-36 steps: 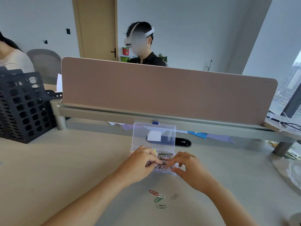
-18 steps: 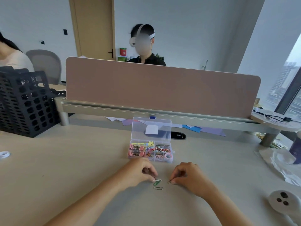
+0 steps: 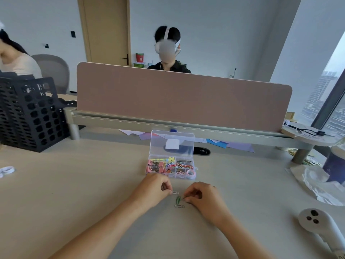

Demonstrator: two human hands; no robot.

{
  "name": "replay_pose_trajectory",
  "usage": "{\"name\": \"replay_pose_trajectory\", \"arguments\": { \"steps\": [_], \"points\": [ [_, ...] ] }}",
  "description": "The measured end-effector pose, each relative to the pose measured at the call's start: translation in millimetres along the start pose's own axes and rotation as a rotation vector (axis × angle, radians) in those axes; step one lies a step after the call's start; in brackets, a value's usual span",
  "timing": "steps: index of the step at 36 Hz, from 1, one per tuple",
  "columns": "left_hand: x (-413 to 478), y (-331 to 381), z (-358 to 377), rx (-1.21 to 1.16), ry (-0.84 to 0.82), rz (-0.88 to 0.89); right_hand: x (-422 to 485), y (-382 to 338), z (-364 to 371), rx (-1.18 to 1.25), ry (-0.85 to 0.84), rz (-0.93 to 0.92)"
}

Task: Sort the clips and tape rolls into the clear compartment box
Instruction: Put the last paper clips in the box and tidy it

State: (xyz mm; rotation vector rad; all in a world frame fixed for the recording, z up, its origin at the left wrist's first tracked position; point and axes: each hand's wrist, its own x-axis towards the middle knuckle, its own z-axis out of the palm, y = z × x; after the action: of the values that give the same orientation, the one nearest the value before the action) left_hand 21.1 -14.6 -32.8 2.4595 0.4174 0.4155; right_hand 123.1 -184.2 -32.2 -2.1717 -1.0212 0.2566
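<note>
Starting from the near right corner, a white rounded plastic device with three dark dots [image 3: 313, 219] lies on the pale beige table [image 3: 74, 193]. The left hand [image 3: 155, 191] pinches a small white wire paper clip [image 3: 175, 192] between thumb and forefinger, close to the table. The right hand [image 3: 203, 200] has its fingers curled and the fingertips [image 3: 188, 200] pressed together just beside a green wire paper clip [image 3: 178, 199], which lies on the table between the two hands; I cannot tell if they hold something. A grey wire paper clip [image 3: 179, 206] lies just nearer to the person than the green one. Behind the hands stands the clear plastic compartment box [image 3: 194, 171], its lid [image 3: 184, 141] open and upright. Pink binder clips [image 3: 155, 166] fill its left compartments, mixed coloured paper clips [image 3: 182, 166] lie right of them, and pink tape rolls [image 3: 187, 173] sit in the front right compartment. Far to the left a white tape roll [image 3: 6, 170] lies on the table, well apart from the box. Farther back stand a black perforated crate [image 3: 31, 113] and a long dusty-pink desk divider [image 3: 183, 101].
</note>
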Motion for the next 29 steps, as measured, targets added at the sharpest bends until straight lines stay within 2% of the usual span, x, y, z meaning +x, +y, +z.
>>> {"name": "replay_pose_trajectory", "arguments": {
  "steps": [5, 11, 19, 29],
  "points": [
    [0.5, -6.4, -1.5, 0.011, 0.04, -0.034, 1.9, 5.0, -0.9, -0.019, 0.049, 0.013],
    [6.2, -0.4, 4.9, -0.011, 0.08, -0.031, 1.2, 0.1, 4.4, -0.01, -0.047, -0.036],
    [12.1, 5.5, 14.3, 0.027, 0.167, 0.201, 0.7, 5.6, 8.6, -0.049, -0.027, -0.101],
    [12.7, -4.4, 7.9, -0.028, -0.009, 0.198, 0.5, 11.3, 8.6, -0.125, -0.006, -0.208]
  ]
}}
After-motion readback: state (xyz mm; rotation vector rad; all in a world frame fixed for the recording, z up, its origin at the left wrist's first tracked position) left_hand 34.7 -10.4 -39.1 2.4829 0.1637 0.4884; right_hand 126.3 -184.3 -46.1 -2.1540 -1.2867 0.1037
